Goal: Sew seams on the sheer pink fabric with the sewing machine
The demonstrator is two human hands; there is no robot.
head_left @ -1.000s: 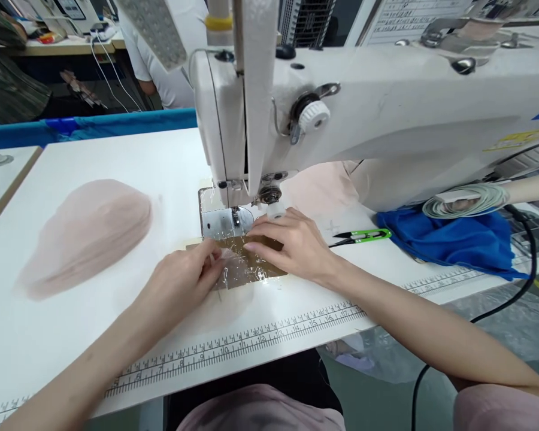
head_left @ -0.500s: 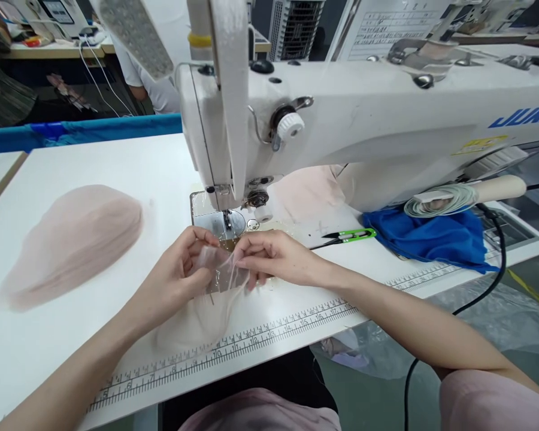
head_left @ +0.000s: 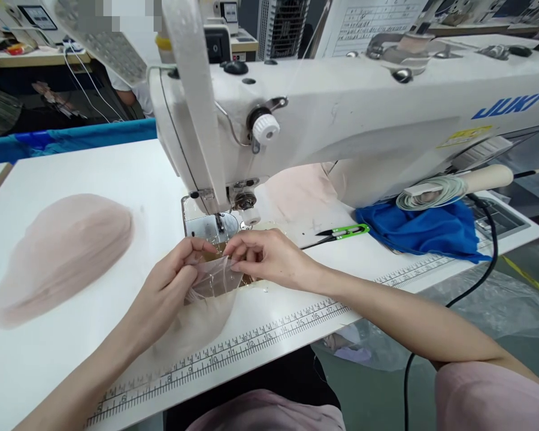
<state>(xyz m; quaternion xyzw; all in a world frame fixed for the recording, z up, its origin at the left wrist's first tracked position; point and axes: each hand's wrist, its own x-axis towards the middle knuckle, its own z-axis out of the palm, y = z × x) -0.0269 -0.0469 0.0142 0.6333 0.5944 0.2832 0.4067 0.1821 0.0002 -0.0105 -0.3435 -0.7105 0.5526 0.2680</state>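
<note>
Between my two hands a sheer, pale fabric piece (head_left: 213,278) is stretched just in front of the sewing machine's needle area. My left hand (head_left: 176,278) pinches its left side, while the fingertips of my right hand (head_left: 263,257) grip its upper right edge. The rest of the cloth drapes down over the table toward the printed ruler. Right behind my fingers are the metal needle plate (head_left: 202,222) and presser foot (head_left: 220,222) of the white sewing machine (head_left: 341,114). My fingers partly hide the fabric's upper edge.
A pile of sheer pink fabric (head_left: 72,251) lies on the left of the white table. To the right are green thread snips (head_left: 348,230), a blue cloth (head_left: 422,230) and a coil of pale cord (head_left: 431,194). A printed ruler (head_left: 251,342) runs along the front edge.
The view has shifted slightly, so the machine sits further left. The fabric between my hands is spread flatter, and its loose strands by my right fingers have been drawn in.
</note>
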